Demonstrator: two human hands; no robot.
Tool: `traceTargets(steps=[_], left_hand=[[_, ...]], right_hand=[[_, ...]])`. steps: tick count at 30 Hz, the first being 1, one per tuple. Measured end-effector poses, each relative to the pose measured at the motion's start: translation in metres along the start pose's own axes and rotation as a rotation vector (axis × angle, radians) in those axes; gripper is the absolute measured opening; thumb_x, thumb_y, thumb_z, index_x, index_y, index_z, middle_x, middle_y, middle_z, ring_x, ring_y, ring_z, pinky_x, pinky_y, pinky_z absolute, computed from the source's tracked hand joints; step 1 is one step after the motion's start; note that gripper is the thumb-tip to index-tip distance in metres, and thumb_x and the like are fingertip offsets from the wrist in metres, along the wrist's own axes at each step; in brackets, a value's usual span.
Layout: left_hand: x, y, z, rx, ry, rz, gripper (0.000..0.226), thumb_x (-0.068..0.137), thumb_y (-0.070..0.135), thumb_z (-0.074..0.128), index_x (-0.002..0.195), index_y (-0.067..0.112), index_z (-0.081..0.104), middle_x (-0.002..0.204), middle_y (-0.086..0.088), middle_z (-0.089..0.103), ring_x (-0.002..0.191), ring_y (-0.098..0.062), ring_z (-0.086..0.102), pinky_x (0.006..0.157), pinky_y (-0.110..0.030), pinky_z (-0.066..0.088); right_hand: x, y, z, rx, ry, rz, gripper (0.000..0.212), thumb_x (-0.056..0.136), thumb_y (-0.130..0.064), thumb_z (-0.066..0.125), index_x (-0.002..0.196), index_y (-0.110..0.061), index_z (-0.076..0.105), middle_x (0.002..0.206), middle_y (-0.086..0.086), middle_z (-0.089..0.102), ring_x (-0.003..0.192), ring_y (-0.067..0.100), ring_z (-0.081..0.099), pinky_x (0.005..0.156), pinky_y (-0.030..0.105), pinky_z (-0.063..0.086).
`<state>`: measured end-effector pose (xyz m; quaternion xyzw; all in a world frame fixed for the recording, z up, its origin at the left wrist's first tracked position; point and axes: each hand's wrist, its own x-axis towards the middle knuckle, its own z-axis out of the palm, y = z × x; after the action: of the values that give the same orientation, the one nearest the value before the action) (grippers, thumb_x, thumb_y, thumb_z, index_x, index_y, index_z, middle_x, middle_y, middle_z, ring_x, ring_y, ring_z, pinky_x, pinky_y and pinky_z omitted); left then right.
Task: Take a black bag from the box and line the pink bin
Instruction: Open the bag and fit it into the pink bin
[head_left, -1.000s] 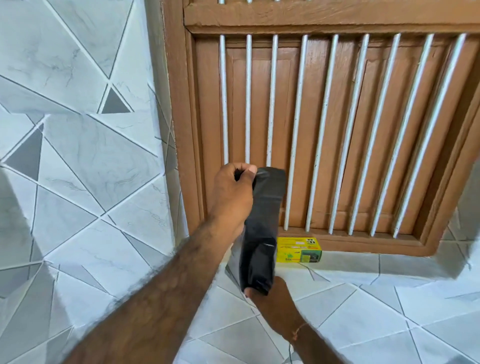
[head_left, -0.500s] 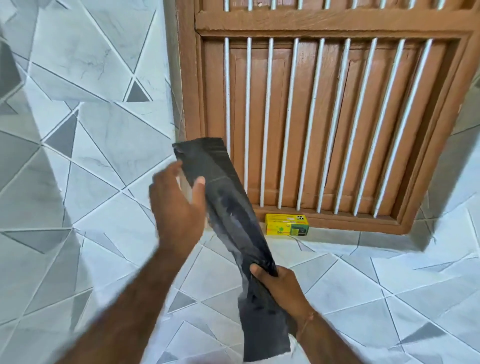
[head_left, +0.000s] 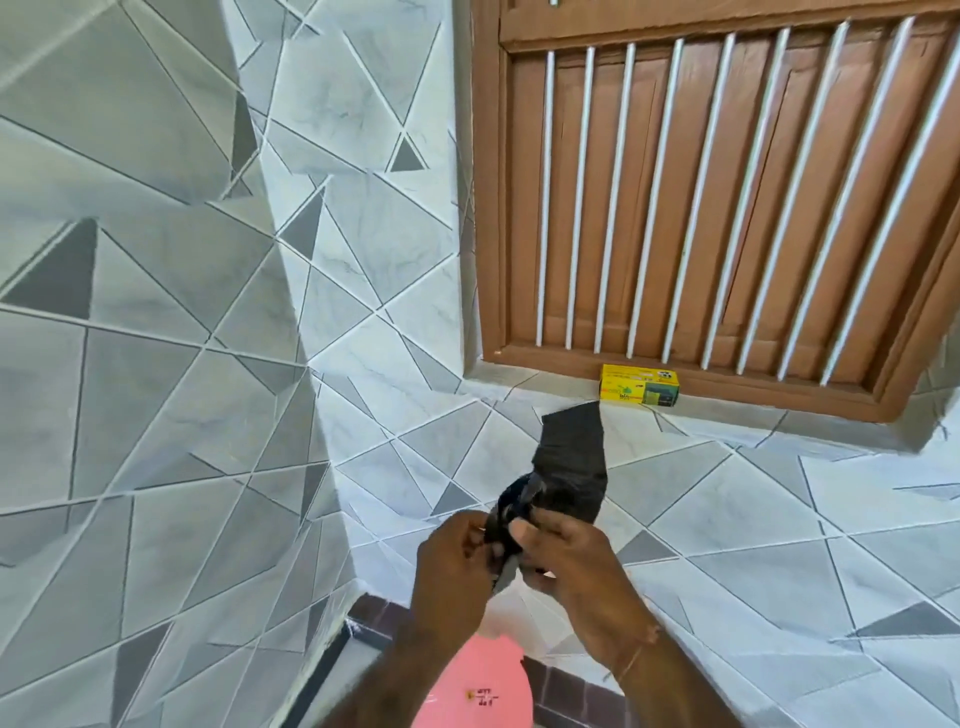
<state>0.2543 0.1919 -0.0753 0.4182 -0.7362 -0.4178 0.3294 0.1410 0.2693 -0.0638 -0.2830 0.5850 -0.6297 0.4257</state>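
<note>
A folded black bag (head_left: 570, 467) sticks up and away from both hands in front of the tiled wall. My left hand (head_left: 451, 571) and my right hand (head_left: 576, 571) meet at its near, bunched end, and each pinches the plastic there. The pink bin (head_left: 480, 686) shows below my wrists at the bottom of the view, with a small label on it; my forearms hide part of it. The yellow bag box (head_left: 640, 385) stands on the sill under the window, apart from the hands.
A brown wooden window (head_left: 727, 197) with white bars fills the upper right. Grey and white tiled walls meet in a corner (head_left: 291, 291) on the left. Dark floor tiles (head_left: 566, 691) show around the bin.
The view has tilted down, so the pink bin has come into sight. My hands have come together at one end of the bag, which was stretched between them before.
</note>
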Motion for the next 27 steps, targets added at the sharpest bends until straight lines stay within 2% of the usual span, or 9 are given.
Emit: traceTargets(steps=[4, 8, 12, 15, 18, 21, 23, 25, 27], left_hand=[[-0.019, -0.001, -0.028, -0.055, -0.008, -0.031, 0.025, 0.079, 0.001, 0.059, 0.077, 0.026, 0.063, 0.069, 0.001, 0.072, 0.066, -0.023, 0.071, 0.059, -0.035, 0.062], [-0.031, -0.011, -0.053, -0.066, -0.013, -0.013, 0.019, 0.083, 0.0, 0.062, 0.09, 0.017, 0.063, 0.071, 0.006, 0.068, 0.054, -0.007, 0.066, 0.05, -0.016, 0.055], [-0.041, -0.032, -0.1, -0.124, -0.013, -0.027, 0.027, 0.079, -0.01, 0.053, 0.084, 0.013, 0.066, 0.072, 0.007, 0.066, 0.059, -0.008, 0.065, 0.05, -0.009, 0.049], [-0.046, -0.058, -0.136, -0.147, -0.046, -0.055, 0.03, 0.083, -0.01, 0.052, 0.082, 0.018, 0.064, 0.075, 0.004, 0.066, 0.065, -0.003, 0.064, 0.047, -0.005, 0.044], [-0.049, -0.082, -0.16, -0.208, -0.025, -0.144, 0.029, 0.085, -0.008, 0.053, 0.083, 0.018, 0.066, 0.078, -0.001, 0.069, 0.065, -0.009, 0.066, 0.046, -0.008, 0.046], [-0.051, -0.105, -0.191, -0.46, 0.025, -0.399, 0.025, 0.087, -0.009, 0.052, 0.088, 0.009, 0.069, 0.074, -0.011, 0.07, 0.06, -0.02, 0.062, 0.054, -0.023, 0.051], [-0.052, -0.12, -0.204, -0.568, 0.002, -0.544, 0.024, 0.091, -0.005, 0.05, 0.098, 0.008, 0.068, 0.079, -0.018, 0.07, 0.062, -0.023, 0.061, 0.058, -0.03, 0.052], [-0.055, -0.13, -0.21, -0.436, -0.018, -0.512, 0.021, 0.092, 0.001, 0.053, 0.106, 0.01, 0.066, 0.086, -0.013, 0.072, 0.072, -0.025, 0.065, 0.067, -0.033, 0.055], [-0.061, -0.127, -0.211, -0.121, 0.091, -0.275, 0.027, 0.088, 0.0, 0.057, 0.109, 0.016, 0.064, 0.106, -0.006, 0.069, 0.093, -0.026, 0.064, 0.082, -0.036, 0.052]], right_hand=[[-0.039, 0.007, 0.04, -0.202, 0.096, -0.117, 0.015, 0.073, -0.026, 0.081, 0.087, -0.023, 0.076, 0.077, -0.01, 0.078, 0.071, 0.003, 0.071, 0.058, 0.013, 0.049], [-0.056, 0.017, 0.08, -0.327, 0.151, -0.158, 0.011, 0.082, -0.027, 0.072, 0.084, -0.018, 0.077, 0.074, -0.006, 0.077, 0.068, 0.007, 0.071, 0.062, 0.017, 0.051], [-0.067, 0.028, 0.116, -0.293, 0.295, -0.099, 0.027, 0.085, -0.007, 0.063, 0.058, -0.01, 0.061, 0.06, 0.011, 0.059, 0.06, 0.025, 0.056, 0.058, 0.032, 0.052], [-0.083, 0.035, 0.144, -0.176, 0.37, -0.074, 0.023, 0.082, -0.002, 0.068, 0.06, -0.005, 0.061, 0.056, 0.011, 0.059, 0.049, 0.017, 0.06, 0.048, 0.026, 0.053], [-0.099, 0.039, 0.159, 0.084, 0.347, -0.002, 0.017, 0.082, -0.003, 0.071, 0.067, -0.002, 0.064, 0.051, 0.007, 0.061, 0.037, 0.011, 0.054, 0.036, 0.019, 0.042], [-0.108, 0.038, 0.164, 0.394, 0.398, 0.022, 0.015, 0.086, 0.001, 0.064, 0.071, -0.001, 0.062, 0.055, 0.008, 0.062, 0.041, 0.012, 0.053, 0.037, 0.018, 0.044], [-0.113, 0.039, 0.162, 0.421, 0.445, 0.026, 0.013, 0.088, 0.003, 0.06, 0.076, -0.001, 0.063, 0.06, 0.009, 0.063, 0.044, 0.011, 0.055, 0.038, 0.016, 0.045], [-0.115, 0.04, 0.163, 0.387, 0.448, 0.035, 0.014, 0.09, 0.005, 0.057, 0.08, 0.0, 0.065, 0.061, 0.009, 0.065, 0.046, 0.011, 0.057, 0.039, 0.016, 0.046], [-0.114, 0.04, 0.17, 0.312, 0.415, 0.034, 0.016, 0.091, 0.006, 0.055, 0.082, 0.002, 0.068, 0.061, 0.008, 0.067, 0.049, 0.012, 0.058, 0.04, 0.017, 0.046]])
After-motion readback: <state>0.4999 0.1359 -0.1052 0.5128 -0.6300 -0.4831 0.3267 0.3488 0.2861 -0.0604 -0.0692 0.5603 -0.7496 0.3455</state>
